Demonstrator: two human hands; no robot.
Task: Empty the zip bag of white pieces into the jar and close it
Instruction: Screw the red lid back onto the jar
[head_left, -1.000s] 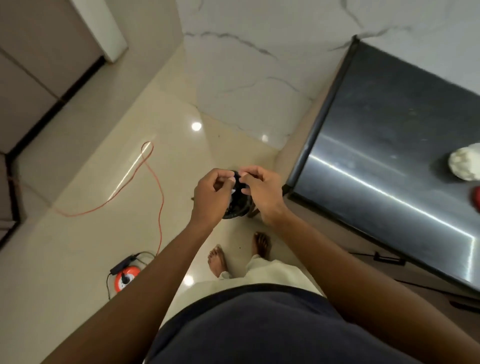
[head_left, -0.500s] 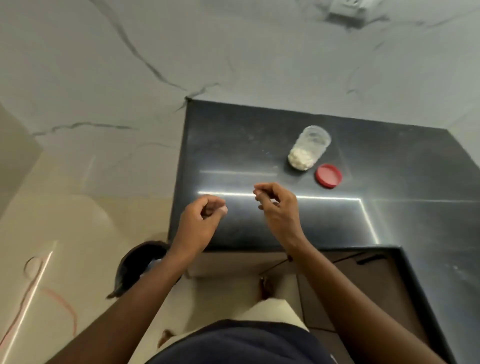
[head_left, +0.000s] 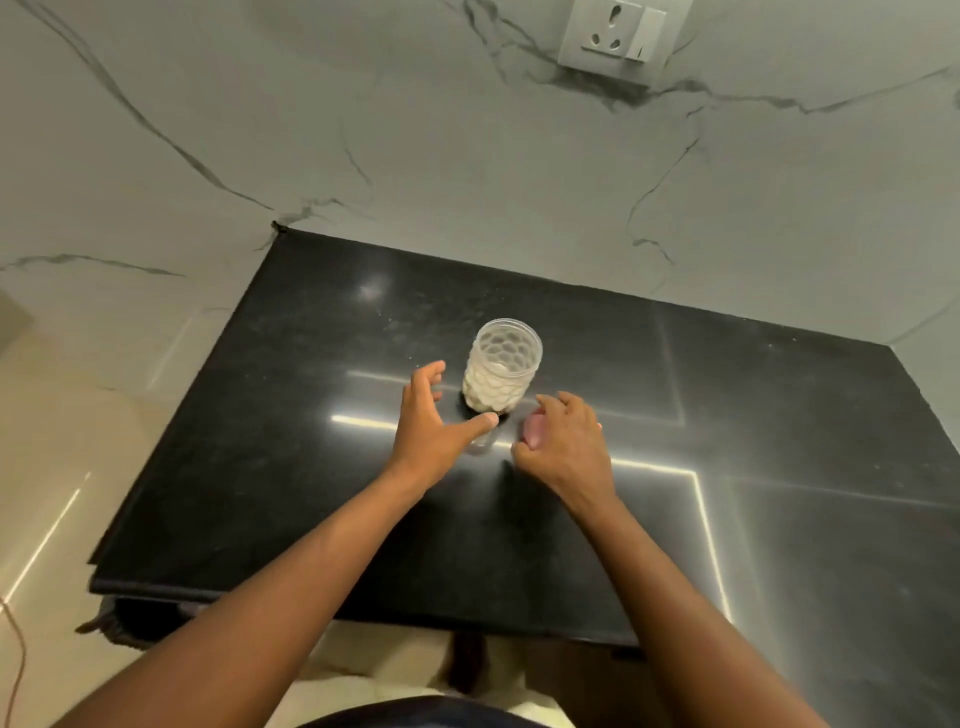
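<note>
The right hand (head_left: 563, 441) is being curled over a red lid (head_left: 533, 433) on the black surface (head_left: 291, 457), grip clamped on it. The left hand (head_left: 434, 415) is being held spread beside the uncapped jar (head_left: 501, 371) of white pieces (head_left: 488, 392).

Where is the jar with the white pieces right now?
In the head view the jar stands upright and lidless on the black countertop, near its middle, just beyond the left hand and the right hand, below the wall socket.
</note>
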